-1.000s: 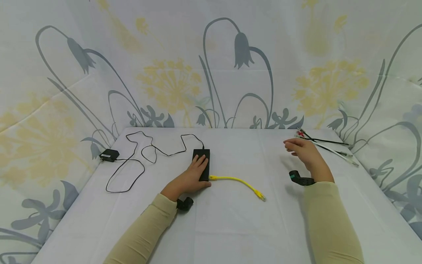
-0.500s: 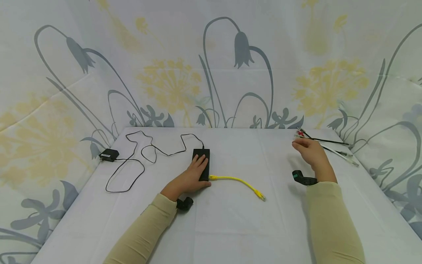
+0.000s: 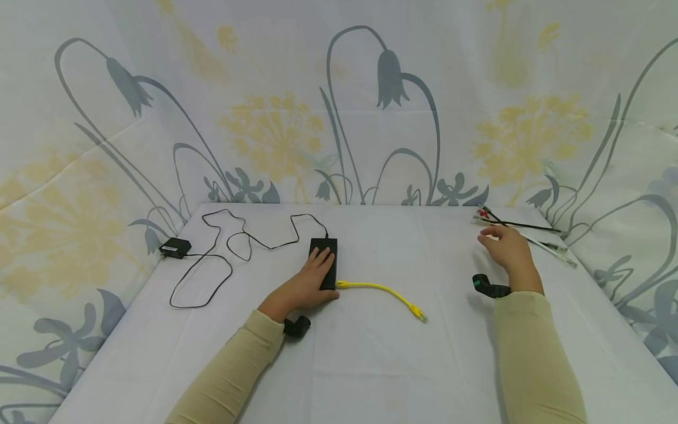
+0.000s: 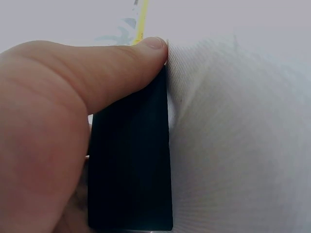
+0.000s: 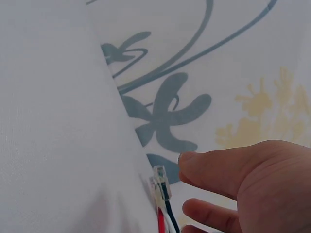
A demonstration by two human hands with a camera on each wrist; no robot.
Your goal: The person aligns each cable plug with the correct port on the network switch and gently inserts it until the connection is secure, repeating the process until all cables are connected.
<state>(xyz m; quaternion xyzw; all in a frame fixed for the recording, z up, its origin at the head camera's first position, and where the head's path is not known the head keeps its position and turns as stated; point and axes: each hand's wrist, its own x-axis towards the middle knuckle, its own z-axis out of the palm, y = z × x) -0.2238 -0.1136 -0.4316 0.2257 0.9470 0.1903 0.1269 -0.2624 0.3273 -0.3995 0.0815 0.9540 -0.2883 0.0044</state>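
Note:
My left hand [image 3: 303, 288] rests on a black network box [image 3: 329, 277], its straight fingers spread over the top. In the left wrist view the thumb [image 4: 121, 63] lies across one end of the box. A yellow Ethernet cable [image 3: 378, 287] is plugged into the box's right side near that end, and its other end lies loose on the table. My right hand [image 3: 508, 250] hovers at the right with nothing in it, thumb and fingers apart. Just beyond its fingers are several Ethernet cables [image 3: 521, 225]; their clear plugs [image 5: 161, 180] show beside the fingertips in the right wrist view.
A thin black power cord [image 3: 269, 250] runs in loops from the back of the box to a power adapter [image 3: 175, 248] at the table's left edge. Floral cloth [image 3: 360, 141] hangs behind and at the sides of the white table [image 3: 381, 365].
My right hand has shifted right and slightly toward me, from left of the cable bunch to just in front of it. The left hand, box and yellow cable have stayed put.

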